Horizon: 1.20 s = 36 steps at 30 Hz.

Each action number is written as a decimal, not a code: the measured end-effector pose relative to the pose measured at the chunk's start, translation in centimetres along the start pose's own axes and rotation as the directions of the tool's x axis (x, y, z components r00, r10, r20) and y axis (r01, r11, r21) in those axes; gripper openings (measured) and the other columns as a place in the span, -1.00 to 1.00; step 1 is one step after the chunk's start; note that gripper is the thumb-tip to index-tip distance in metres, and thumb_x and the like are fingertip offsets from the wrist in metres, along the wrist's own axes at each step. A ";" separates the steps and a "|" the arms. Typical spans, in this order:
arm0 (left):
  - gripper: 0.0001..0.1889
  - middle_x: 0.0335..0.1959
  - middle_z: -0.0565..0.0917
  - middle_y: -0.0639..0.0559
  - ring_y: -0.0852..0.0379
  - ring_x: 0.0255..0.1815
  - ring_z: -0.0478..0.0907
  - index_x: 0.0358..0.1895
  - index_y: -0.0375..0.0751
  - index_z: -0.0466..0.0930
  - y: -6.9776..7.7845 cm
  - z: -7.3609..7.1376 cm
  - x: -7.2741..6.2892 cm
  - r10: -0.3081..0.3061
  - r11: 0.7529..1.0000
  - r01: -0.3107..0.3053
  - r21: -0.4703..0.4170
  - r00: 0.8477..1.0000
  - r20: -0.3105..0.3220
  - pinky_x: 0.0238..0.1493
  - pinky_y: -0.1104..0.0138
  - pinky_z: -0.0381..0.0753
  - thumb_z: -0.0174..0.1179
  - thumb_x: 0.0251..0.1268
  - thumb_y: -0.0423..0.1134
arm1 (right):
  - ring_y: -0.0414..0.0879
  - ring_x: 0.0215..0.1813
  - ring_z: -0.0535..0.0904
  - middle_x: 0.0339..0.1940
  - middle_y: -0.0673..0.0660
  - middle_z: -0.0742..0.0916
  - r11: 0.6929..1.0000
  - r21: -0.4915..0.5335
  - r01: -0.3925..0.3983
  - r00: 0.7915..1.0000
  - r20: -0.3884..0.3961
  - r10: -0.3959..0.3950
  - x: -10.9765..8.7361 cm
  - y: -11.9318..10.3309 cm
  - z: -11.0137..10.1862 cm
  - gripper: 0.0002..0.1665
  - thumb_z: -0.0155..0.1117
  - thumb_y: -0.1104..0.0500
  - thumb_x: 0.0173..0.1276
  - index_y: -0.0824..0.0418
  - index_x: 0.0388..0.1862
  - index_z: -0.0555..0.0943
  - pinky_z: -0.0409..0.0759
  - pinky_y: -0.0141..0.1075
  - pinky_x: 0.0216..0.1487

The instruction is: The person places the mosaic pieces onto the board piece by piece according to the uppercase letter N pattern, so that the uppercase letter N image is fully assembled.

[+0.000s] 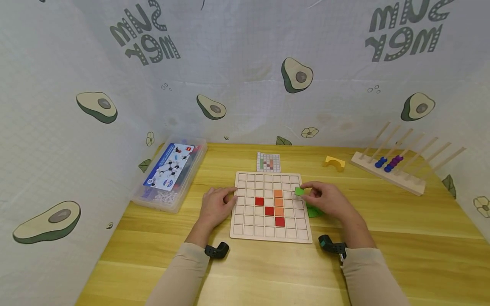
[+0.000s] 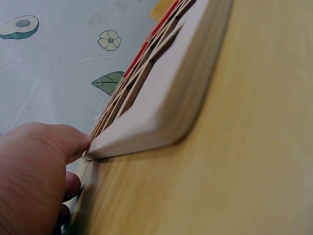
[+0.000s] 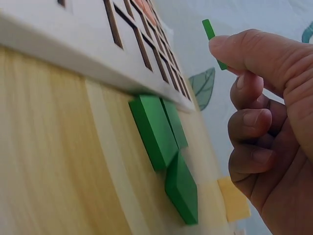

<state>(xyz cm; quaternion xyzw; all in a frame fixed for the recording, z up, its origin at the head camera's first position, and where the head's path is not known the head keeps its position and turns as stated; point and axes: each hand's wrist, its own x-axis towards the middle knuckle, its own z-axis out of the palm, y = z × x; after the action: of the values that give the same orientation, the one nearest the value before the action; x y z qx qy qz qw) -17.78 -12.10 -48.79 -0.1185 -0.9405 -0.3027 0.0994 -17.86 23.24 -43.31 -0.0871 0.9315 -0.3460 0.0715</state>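
Observation:
A square wooden grid board point(image 1: 271, 239) lies on the table, with three red tiles point(image 1: 269, 211) in a diagonal and a short column of orange tiles point(image 1: 278, 202) in its cells. My left hand point(image 1: 217, 206) rests at the board's left edge, thumb and forefinger touching it; the left wrist view has the thumb point(image 2: 73, 142) against the rim. Between thumb and forefinger, my right hand point(image 1: 325, 197) pinches a green tile point(image 1: 299, 191), held up over the board's right side. Below that hand, loose green tiles point(image 3: 156, 132) lie beside the board, partly hidden in the head view.
A printed grid card point(image 1: 269, 162) lies just behind the board. At the left stands a clear plastic box point(image 1: 168, 170) with a molecule label. Behind on the right are a yellow arch block point(image 1: 334, 162) and a wooden peg rack point(image 1: 402, 178) with blue and purple beads.

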 end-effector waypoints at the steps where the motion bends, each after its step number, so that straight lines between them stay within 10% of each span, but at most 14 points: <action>1: -0.67 -0.58 0.46 0.21 0.16 -0.37 0.29 0.19 0.08 0.73 0.0 0.0 0.0 0.001 1.000 -0.001 0.002 1.000 -0.001 -0.16 0.23 0.20 0.27 0.42 -0.05 | -0.10 -0.38 0.42 -0.40 0.07 0.58 1.000 -0.003 0.008 1.000 0.002 -0.008 0.1 -0.2 0.2 -0.63 0.38 0.14 0.41 0.23 0.15 0.67 0.36 -0.35 -0.42; 36: -0.67 -0.57 0.46 0.21 0.15 -0.33 0.33 0.18 0.10 0.73 -0.1 0.1 0.0 -0.009 1.000 0.009 0.006 1.000 0.001 -0.15 0.23 0.20 0.26 0.43 -0.04 | -0.17 -0.50 0.41 -0.50 -0.02 0.58 0.990 -0.028 0.137 0.982 0.134 -0.132 3.9 -7.9 7.5 -0.69 0.36 0.11 0.40 0.09 0.10 0.72 0.38 -0.32 -0.39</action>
<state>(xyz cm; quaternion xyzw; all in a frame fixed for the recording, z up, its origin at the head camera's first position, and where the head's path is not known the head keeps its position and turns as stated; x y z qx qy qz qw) -17.83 -12.09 -48.91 -0.1141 -0.9419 -0.3004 0.0978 -19.32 11.81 -43.99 -0.1737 0.9230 -0.3260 0.1077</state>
